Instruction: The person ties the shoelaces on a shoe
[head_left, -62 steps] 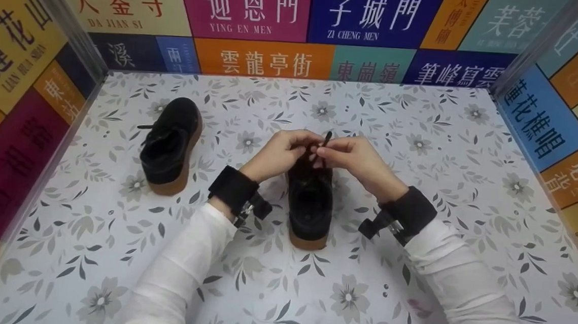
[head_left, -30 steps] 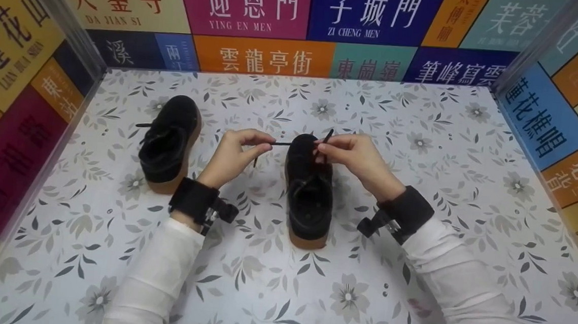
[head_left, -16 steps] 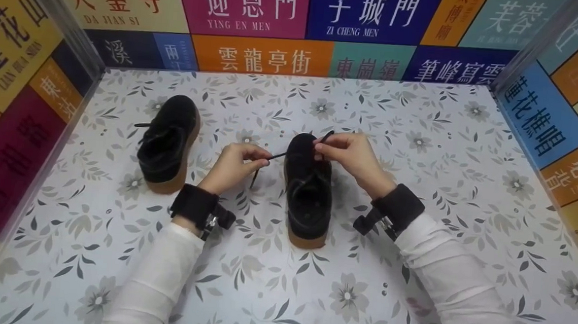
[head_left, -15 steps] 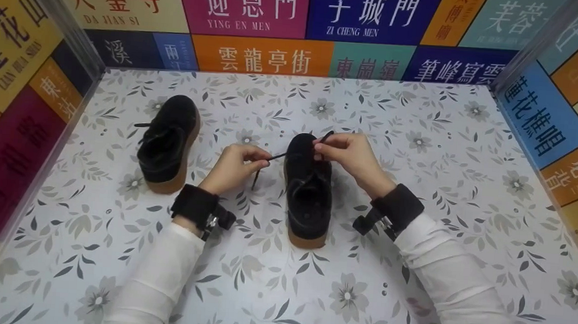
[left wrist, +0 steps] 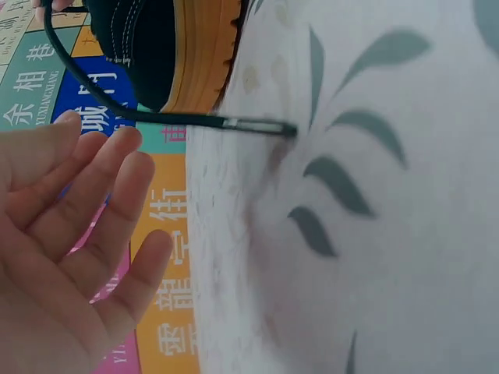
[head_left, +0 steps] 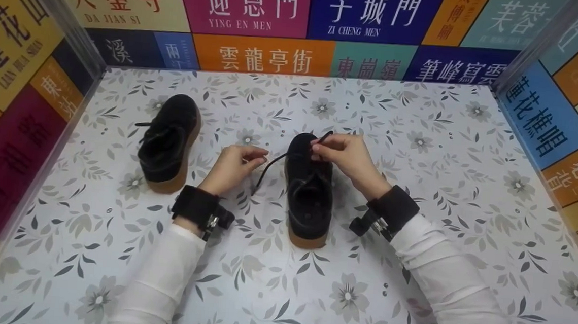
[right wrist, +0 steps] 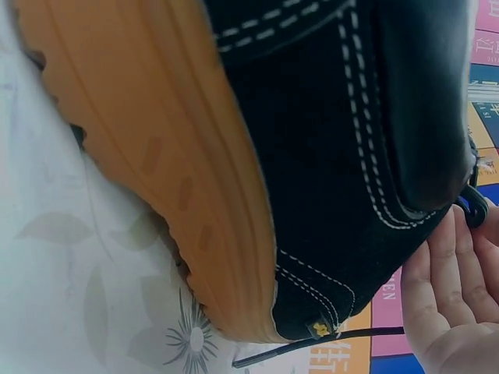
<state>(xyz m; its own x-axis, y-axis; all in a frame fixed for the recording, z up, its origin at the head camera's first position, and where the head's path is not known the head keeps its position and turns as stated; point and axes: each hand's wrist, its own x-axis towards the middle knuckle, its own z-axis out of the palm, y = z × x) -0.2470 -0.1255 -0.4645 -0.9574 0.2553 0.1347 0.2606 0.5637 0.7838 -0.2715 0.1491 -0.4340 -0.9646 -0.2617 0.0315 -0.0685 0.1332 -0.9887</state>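
Black lace [left wrist: 175,119], one loose end: leaves the laced shoe on its left side, over the bench, arcs leftward and bends back toward me; tip, a slim aglet [left wrist: 257,125]; whether that tip touches the bench, I cannot tell. Lies to the right of my left hand [head_left: 235,166], just beside the fingertips, its lower run slanting toward me; of my two hands the left is the nearer to it. Left hand: fingers apart, relaxed, nothing gripped; contact with the lace cannot be made out. Second length of the same shoe's lacing: above the front of the shoe, pinched between thumb and fingers of my right hand [head_left: 350,156], a short piece standing past the pinch. Laced shoe [head_left: 298,170], black upper, tan sole: upright on the bench between both hands, long axis running away from me, toe far, heel near. Second shoe [head_left: 168,143], matching: well to the left, upright, toe also far, angled slightly rightward. Bench [head_left: 353,258]: pale, printed with grey flowers and leaves. Behind: a wall [head_left: 257,32] of coloured lettered panels.
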